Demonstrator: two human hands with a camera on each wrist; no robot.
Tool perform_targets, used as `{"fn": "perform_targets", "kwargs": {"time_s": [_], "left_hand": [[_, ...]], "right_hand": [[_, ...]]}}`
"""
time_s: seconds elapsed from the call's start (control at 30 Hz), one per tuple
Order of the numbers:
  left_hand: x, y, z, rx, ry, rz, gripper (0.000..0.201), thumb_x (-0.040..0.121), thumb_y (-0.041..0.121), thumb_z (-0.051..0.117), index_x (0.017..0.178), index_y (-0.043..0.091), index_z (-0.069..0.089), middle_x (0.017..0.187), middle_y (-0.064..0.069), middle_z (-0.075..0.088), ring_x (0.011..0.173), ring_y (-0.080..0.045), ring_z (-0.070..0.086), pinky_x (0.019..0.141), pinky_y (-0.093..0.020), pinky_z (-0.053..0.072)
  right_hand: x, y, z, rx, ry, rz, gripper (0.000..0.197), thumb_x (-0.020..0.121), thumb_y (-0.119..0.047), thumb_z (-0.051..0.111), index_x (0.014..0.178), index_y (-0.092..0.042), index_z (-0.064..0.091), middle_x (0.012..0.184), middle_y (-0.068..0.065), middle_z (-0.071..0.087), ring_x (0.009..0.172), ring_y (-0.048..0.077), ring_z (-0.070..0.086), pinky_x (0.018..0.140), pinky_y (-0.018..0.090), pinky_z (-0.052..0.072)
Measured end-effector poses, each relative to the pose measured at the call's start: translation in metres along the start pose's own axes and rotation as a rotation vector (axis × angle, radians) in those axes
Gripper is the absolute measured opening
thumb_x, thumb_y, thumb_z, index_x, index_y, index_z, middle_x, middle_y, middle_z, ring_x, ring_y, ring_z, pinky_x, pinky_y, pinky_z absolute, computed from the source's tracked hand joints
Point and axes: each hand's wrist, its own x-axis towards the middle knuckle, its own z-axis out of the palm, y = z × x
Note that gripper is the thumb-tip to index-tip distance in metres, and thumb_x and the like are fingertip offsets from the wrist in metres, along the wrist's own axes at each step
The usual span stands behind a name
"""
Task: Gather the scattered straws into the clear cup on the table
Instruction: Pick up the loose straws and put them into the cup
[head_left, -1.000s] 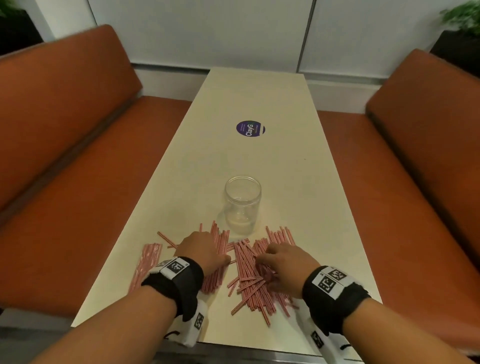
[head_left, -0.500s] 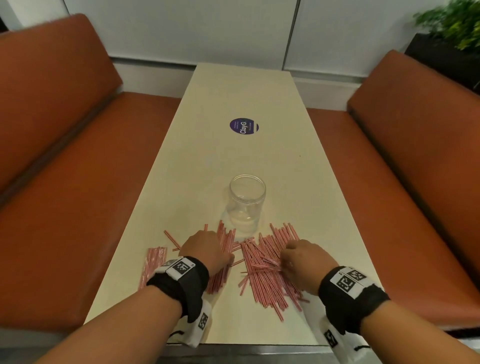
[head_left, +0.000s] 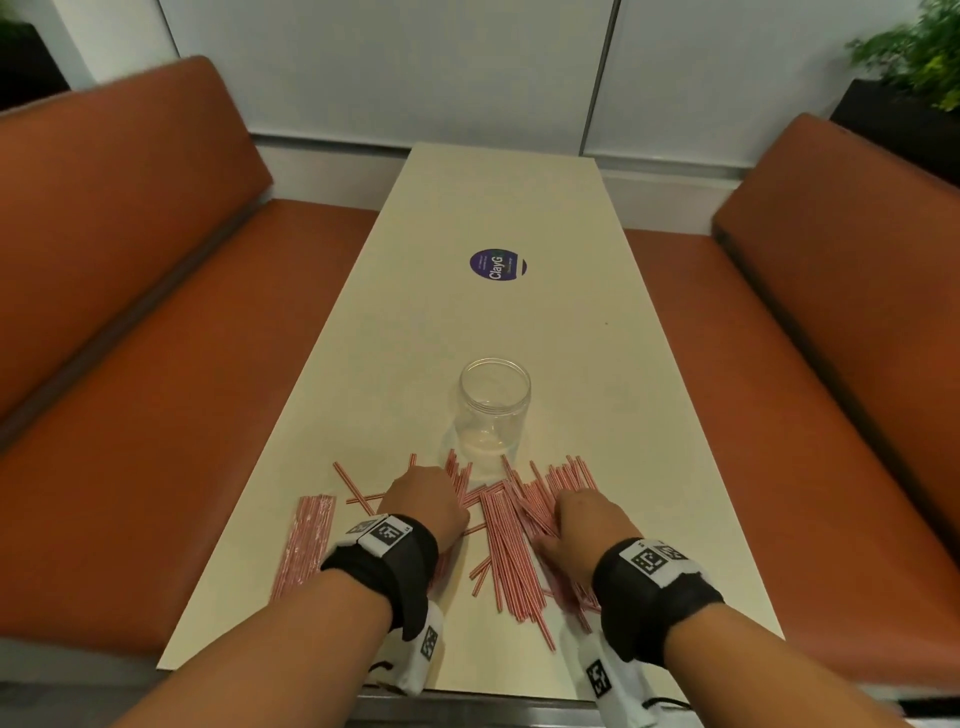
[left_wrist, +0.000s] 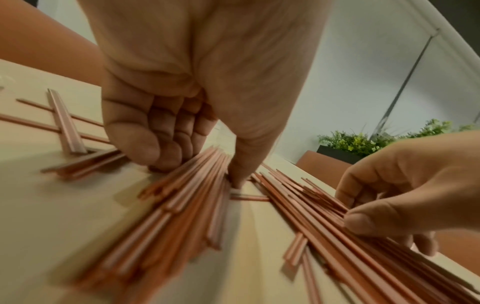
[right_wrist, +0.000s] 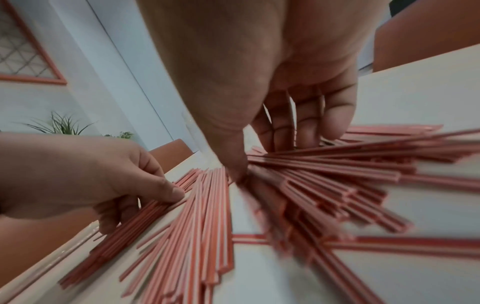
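A clear cup (head_left: 493, 415) stands upright and empty in the middle of the cream table (head_left: 498, 322). Red-and-white striped straws (head_left: 511, 551) lie fanned out just in front of it. My left hand (head_left: 423, 501) sits on the left part of the pile. In the left wrist view its curled fingers (left_wrist: 155, 148) and thumb squeeze a bundle of straws (left_wrist: 182, 197) against the table. My right hand (head_left: 587, 525) lies on the right part of the pile. There its thumb and fingers (right_wrist: 311, 123) press down around a sheaf of straws (right_wrist: 324, 170).
A separate neat bundle of straws (head_left: 306, 545) lies near the table's left edge, with a few loose ones (head_left: 353, 483) beside it. A round purple sticker (head_left: 497, 265) is farther up the table. Orange benches (head_left: 156, 415) flank both sides.
My right hand has slid a little to the right across the pile. My left hand has stayed on its bundle. The head view has shifted slightly.
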Motion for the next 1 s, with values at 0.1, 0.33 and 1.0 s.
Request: {"fn": "perform_targets", "kwargs": {"time_s": [0.1,0.33,1.0], "left_hand": [[0.001,0.002,0.003,-0.002,-0.009,0.002,0.014,0.086,0.023,0.056,0.081,0.011,0.060,0.079,-0.003,0.059,0.069,-0.020,0.057,0.058,-0.025,0.043],[-0.001,0.002,0.004,-0.003,-0.011,0.002,0.018,0.087,0.015,0.051,0.092,0.006,0.066,0.093,-0.009,0.068,0.085,-0.024,0.067,0.066,-0.027,0.048],[0.013,-0.016,-0.002,-0.340,0.107,-0.104,0.024,0.099,0.018,0.041,0.111,0.002,0.055,0.107,-0.011,0.061,0.091,-0.025,0.059,0.070,-0.026,0.043]], "right_hand": [[0.002,0.000,0.002,0.051,0.036,0.029,0.042,0.085,-0.050,0.057,0.110,-0.017,0.056,0.109,0.003,0.059,0.096,0.019,0.060,0.084,0.029,0.051],[0.007,-0.002,0.001,0.066,0.031,0.077,0.028,0.091,-0.033,0.054,0.109,-0.013,0.058,0.105,0.004,0.064,0.091,0.020,0.062,0.084,0.031,0.053],[0.019,-0.001,-0.019,0.189,-0.053,0.196,0.030,0.095,-0.009,0.044,0.124,-0.002,0.049,0.119,0.014,0.061,0.106,0.028,0.062,0.088,0.032,0.051]]}}
